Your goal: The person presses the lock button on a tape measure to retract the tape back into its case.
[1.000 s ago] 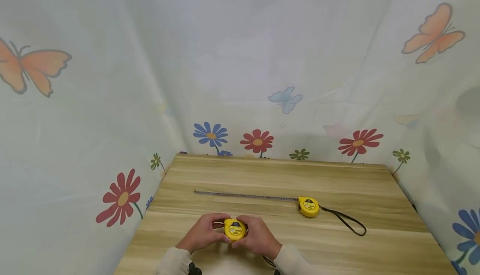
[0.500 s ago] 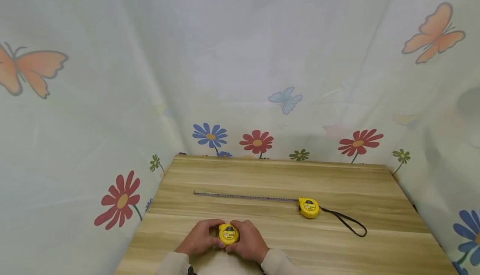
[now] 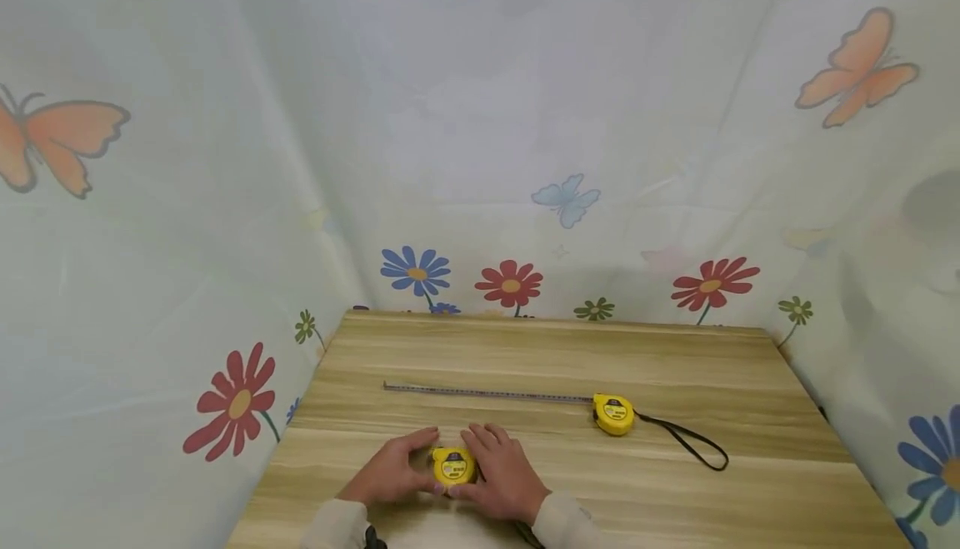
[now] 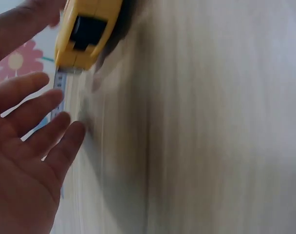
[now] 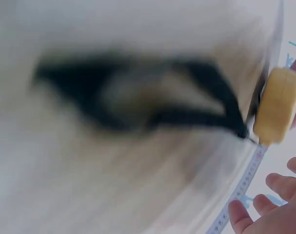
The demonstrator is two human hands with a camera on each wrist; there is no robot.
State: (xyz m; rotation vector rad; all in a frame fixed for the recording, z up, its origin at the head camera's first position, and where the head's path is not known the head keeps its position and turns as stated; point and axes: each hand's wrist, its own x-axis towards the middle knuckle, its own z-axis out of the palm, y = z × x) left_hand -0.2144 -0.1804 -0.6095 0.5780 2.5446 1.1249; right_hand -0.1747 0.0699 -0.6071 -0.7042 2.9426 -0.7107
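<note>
Toward the table's left edge, left hand and right hand are spread around a tape measure; only the right wrist view shows its strap looped.

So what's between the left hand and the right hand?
A yellow tape measure: the head view shows it between the left hand and the right hand.

The rounded yellow tape sits at the near side, left of centre, label up, its black strap trailing near-right.
</note>
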